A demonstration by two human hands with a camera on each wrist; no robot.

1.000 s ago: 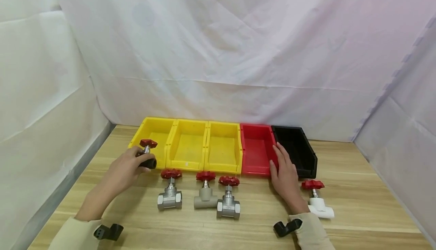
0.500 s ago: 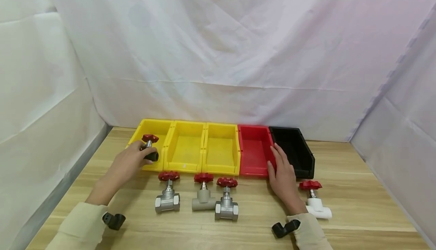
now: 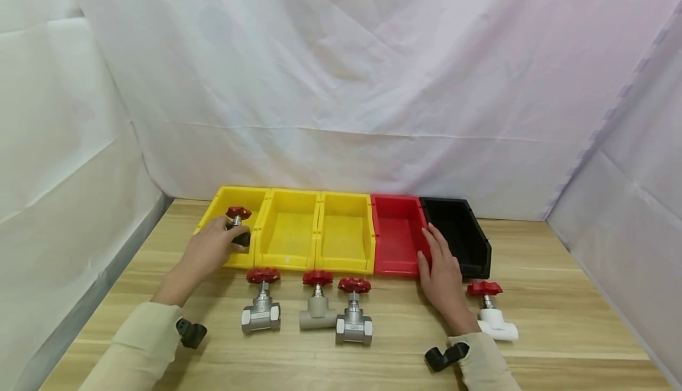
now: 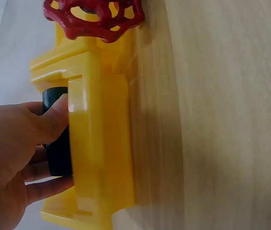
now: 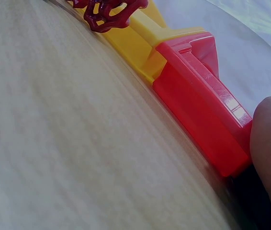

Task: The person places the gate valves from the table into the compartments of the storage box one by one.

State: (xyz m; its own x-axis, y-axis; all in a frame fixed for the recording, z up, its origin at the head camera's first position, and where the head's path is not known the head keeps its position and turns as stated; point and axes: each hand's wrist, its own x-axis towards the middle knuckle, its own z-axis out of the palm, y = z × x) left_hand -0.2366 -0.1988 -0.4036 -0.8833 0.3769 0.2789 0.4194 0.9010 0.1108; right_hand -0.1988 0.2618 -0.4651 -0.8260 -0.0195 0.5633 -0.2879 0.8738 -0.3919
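My left hand [image 3: 211,245] grips the black body of a valve [image 3: 242,238] with a red handwheel, inside the leftmost yellow bin [image 3: 226,194]. In the left wrist view the thumb and fingers pinch the black valve body [image 4: 59,132], whose lower part is hidden behind the bin's front wall [image 4: 90,143]. My right hand [image 3: 443,272] rests with extended fingers over the edge where the red bin [image 3: 396,266] meets the black bin [image 3: 482,249]. Nothing is held in it.
Two more yellow bins [image 3: 290,231] stand between the leftmost bin and the red one. In front are two metal valves [image 3: 261,313], a beige valve [image 3: 318,314] and, at the right, a white valve [image 3: 495,323], all with red handwheels. White cloth [image 3: 341,83] hangs behind.
My left hand has carried the black valve forward and slightly right, from the front edge of the leftmost yellow bin into it. The right hand has stayed in place.
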